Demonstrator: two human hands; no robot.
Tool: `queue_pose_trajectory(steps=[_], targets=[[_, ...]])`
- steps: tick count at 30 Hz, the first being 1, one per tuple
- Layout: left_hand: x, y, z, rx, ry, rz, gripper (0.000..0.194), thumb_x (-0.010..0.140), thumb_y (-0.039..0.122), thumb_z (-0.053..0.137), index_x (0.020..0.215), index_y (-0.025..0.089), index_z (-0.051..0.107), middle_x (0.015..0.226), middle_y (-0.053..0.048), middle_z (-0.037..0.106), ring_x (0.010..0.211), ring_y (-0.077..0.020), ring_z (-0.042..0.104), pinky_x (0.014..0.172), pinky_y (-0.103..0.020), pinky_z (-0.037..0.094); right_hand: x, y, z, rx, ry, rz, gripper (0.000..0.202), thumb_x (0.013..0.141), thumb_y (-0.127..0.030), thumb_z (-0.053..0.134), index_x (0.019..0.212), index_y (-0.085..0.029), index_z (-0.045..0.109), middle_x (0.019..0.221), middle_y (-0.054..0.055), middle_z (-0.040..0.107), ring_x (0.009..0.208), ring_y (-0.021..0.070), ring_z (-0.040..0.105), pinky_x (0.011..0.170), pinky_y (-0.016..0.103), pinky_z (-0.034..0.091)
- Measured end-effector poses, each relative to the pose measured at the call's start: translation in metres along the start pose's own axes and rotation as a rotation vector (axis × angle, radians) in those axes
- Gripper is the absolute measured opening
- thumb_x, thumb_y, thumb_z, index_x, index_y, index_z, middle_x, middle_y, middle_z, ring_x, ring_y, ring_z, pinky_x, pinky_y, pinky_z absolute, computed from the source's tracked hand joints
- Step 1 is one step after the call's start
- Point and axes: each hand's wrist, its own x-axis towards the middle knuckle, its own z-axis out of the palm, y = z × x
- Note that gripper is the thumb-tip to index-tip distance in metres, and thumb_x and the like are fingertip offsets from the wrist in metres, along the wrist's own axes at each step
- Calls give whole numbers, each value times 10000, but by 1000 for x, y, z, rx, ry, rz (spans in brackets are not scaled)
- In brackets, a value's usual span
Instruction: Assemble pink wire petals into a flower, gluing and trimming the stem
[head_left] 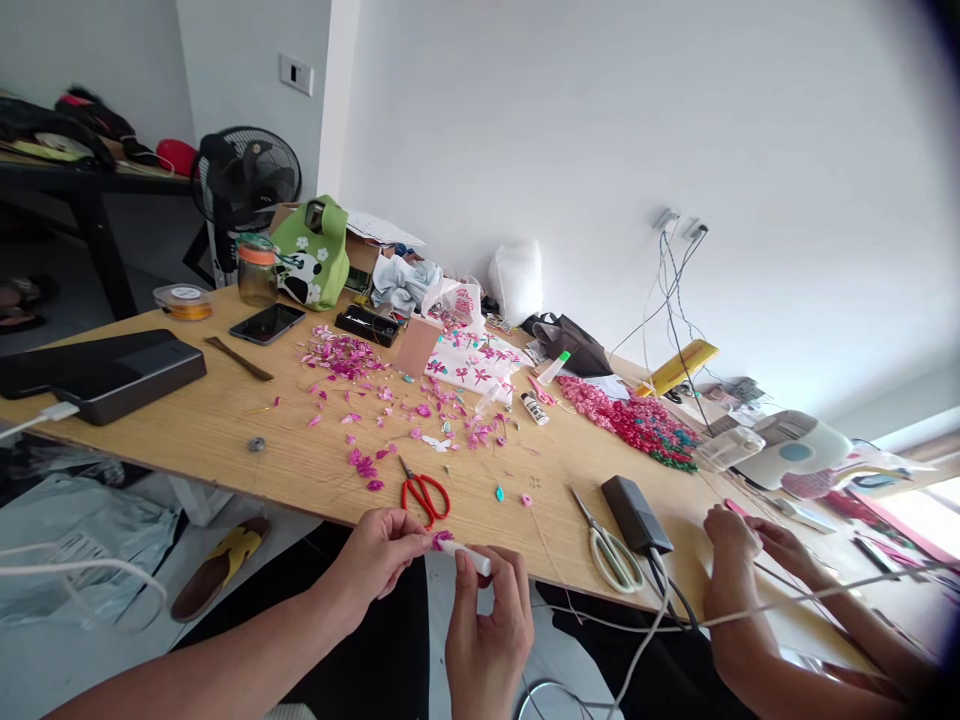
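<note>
My left hand (382,550) is closed in a pinch on a small purple petal piece (441,540) in front of the table's near edge. In my right hand (491,620) is a white tube (469,558), gripped between thumb and fingers. Its narrow end points left and meets the petal piece, or comes very close to it. Just above my hands lie red-handled scissors (417,481). Purple petal clusters (363,463) are to their left, and a teal leaf piece (499,494) and a pink bead-like ring (526,499) to their right.
Loose purple petals (345,355) cover the table's middle. Green-handled scissors (615,555) and a black power brick (634,512) with cables are at right, near a co-worker's hands (731,530). A phone (268,323), a black device (142,370) and a jar (256,275) stand left.
</note>
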Motion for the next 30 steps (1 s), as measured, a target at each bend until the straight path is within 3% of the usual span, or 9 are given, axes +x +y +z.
queue_pose_trajectory(steps=[30], targets=[[-6,4,3,-20,41,-11,302,573,392,710,572,167,510,407,110,359,334,-16,228,352,-175,108,-2,1,-2,-32,6,1,116,901,-264,526,832,-197,590,777,25,567,705,158,544,644,265,421]])
